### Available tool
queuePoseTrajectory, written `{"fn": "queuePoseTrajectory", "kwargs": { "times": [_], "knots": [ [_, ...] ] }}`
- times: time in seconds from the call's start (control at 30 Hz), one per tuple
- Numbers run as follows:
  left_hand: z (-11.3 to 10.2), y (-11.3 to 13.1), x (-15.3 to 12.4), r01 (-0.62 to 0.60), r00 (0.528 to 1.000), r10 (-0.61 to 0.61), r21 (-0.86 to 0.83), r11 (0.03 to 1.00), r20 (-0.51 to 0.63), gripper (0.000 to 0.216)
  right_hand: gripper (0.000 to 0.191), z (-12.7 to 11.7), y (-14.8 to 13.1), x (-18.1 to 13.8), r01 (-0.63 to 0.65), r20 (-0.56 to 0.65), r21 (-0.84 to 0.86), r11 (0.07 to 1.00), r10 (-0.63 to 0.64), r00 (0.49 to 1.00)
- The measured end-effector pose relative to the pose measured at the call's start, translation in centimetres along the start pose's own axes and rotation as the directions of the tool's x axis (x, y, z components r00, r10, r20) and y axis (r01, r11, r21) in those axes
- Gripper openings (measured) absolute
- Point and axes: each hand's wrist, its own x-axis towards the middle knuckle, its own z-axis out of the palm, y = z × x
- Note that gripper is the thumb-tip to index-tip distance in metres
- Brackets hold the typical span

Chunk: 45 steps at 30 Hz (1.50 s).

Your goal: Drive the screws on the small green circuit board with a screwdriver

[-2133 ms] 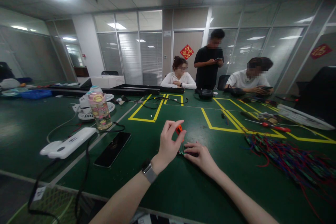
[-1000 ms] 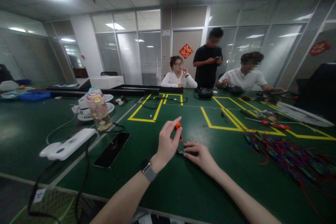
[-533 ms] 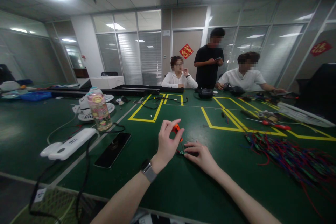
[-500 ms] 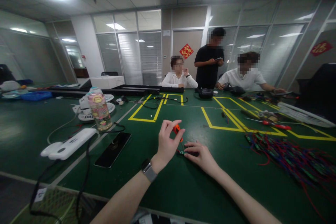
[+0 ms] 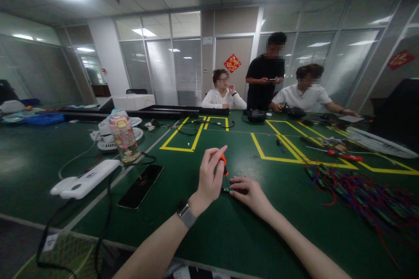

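Note:
My left hand, with a watch at the wrist, is closed around the orange-and-black handle of a small screwdriver. Its thin shaft points down at a small green circuit board lying on the green table. With its fingertips, my right hand grips the right end of that board and keeps it against the tabletop. The far end of the board is partly covered by those fingers. Whether the screwdriver tip touches a screw is too small to tell.
A dark phone, a white power strip and a pink-lidded bottle stand to the left. On the right lies a heap of red and blue wires with boards, behind it a red-handled screwdriver. Three people are across the table.
The fingers of my left hand have rolled round the screwdriver handle, the index finger now stretched forward. My right hand and the board stay put. The standing person has shifted right.

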Motion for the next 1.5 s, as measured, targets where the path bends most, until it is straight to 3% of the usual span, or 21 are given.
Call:
{"fn": "queuePoseTrajectory", "kwargs": {
  "times": [0.37,0.57,0.8,0.97,1.17,1.37,1.5],
  "knots": [
    [-0.01,-0.45,0.31,-0.001,0.999,0.004,0.054,0.999,-0.054,0.023,0.018,-0.18,-0.16,-0.01,-0.011,0.019,-0.005,1.0,0.011,1.0],
    [0.01,0.03,0.07,0.027,0.999,-0.027,-0.018,0.999,0.018,0.036,0.018,-0.13,-0.19,-0.02,-0.01,0.006,0.003,1.0,0.01,1.0],
    [0.08,-0.32,0.16,0.002,1.0,-0.001,0.043,0.999,-0.027,0.019,0.018,-0.37,-0.43,-0.05,-0.001,0.021,-0.005,1.0,0.001,1.0],
    [0.07,-0.05,0.06,0.028,0.999,-0.028,-0.02,0.999,0.028,0.035,0.018,-0.23,-0.26,0.01,-0.004,0.023,-0.007,1.0,0.004,1.0],
    [0.1,-0.41,0.23,0.024,1.0,-0.023,0.017,1.0,-0.01,0.023,0.017,-0.04,-0.06,0.0,-0.006,0.01,-0.011,1.0,0.006,1.0],
    [0.18,-0.23,0.01,0.035,0.999,-0.034,-0.034,0.999,0.026,0.038,0.019,-0.08,0.0,0.01,0.002,0.014,-0.005,1.0,-0.002,1.0],
    [0.23,-0.42,0.09,0.03,1.0,-0.03,0.003,1.0,0.001,0.033,0.019,-0.19,-0.17,0.01,-0.003,0.023,-0.014,1.0,0.003,1.0]
  ]
}}
